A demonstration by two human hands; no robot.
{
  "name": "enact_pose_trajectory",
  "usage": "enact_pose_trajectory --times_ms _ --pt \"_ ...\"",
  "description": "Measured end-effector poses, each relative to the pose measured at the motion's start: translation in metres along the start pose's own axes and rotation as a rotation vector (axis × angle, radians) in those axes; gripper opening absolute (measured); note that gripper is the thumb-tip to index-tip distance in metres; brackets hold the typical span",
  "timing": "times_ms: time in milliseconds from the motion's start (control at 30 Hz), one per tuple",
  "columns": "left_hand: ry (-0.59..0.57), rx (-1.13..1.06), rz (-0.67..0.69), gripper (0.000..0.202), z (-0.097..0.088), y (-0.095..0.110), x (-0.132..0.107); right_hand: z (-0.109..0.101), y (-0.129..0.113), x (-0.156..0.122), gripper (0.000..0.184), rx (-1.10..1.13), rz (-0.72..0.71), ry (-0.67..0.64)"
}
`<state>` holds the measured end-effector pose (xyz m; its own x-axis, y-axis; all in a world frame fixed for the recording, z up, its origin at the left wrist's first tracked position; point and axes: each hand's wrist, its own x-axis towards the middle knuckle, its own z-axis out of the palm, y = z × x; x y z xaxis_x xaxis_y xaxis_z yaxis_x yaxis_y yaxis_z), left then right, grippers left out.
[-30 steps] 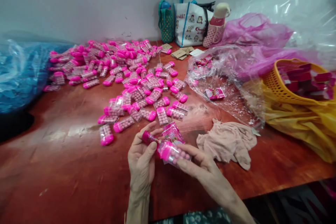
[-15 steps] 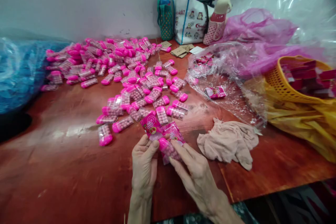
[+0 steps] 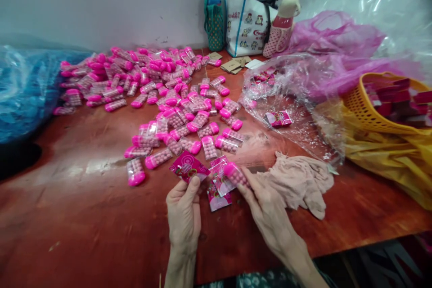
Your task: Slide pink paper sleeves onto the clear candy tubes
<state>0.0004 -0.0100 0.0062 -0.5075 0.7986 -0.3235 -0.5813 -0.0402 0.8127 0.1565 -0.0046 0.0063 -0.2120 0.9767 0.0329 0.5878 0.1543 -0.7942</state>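
Observation:
Between the thumb and fingers of my left hand [image 3: 184, 209] is a pink printed sleeve [image 3: 189, 166], raised above the table. My right hand [image 3: 270, 207] grips a small clear candy container [image 3: 237, 174] with a bright pink cap and pale pink balls inside. Two more printed pieces lie overlapped between the hands: an upper pink packet [image 3: 221, 177] near the right fingertips and a lower pink packet [image 3: 218, 200]. Just beyond the hands, many similar candy containers [image 3: 175, 119] spread over the red-brown table [image 3: 84, 220].
A crumpled beige cloth [image 3: 297, 184] lies right of my right hand. Further right are a clear plastic bag [image 3: 297, 99] and a yellow basket [image 3: 381, 112]. A blue bag [image 3: 27, 94] sits at left. By the wall stand a white tote [image 3: 248, 27] and bottles.
My hands have moved apart. The candy container has shifted right and slightly up in my right hand, while the sleeve in my left has tilted and moved left, exposing the packets below.

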Motion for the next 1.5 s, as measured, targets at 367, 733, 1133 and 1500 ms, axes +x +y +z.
enact_pose_trajectory --times_ms 367,733,1133,1500 --pt "-0.151 0.146 -0.127 0.010 0.009 -0.011 -0.020 0.024 -0.039 0.008 0.010 0.473 0.054 0.224" --pt "-0.375 0.478 0.110 0.048 -0.003 0.014 -0.022 0.015 -0.031 0.005 0.023 0.464 0.034 -0.042" --pt "-0.491 0.690 0.292 0.015 -0.012 0.025 -0.009 0.013 -0.022 0.005 0.017 0.106 -0.147 -0.076" --pt "-0.591 0.746 0.354 0.015 -0.013 0.025 -0.004 0.005 -0.020 0.006 0.014 0.356 -0.067 -0.104"
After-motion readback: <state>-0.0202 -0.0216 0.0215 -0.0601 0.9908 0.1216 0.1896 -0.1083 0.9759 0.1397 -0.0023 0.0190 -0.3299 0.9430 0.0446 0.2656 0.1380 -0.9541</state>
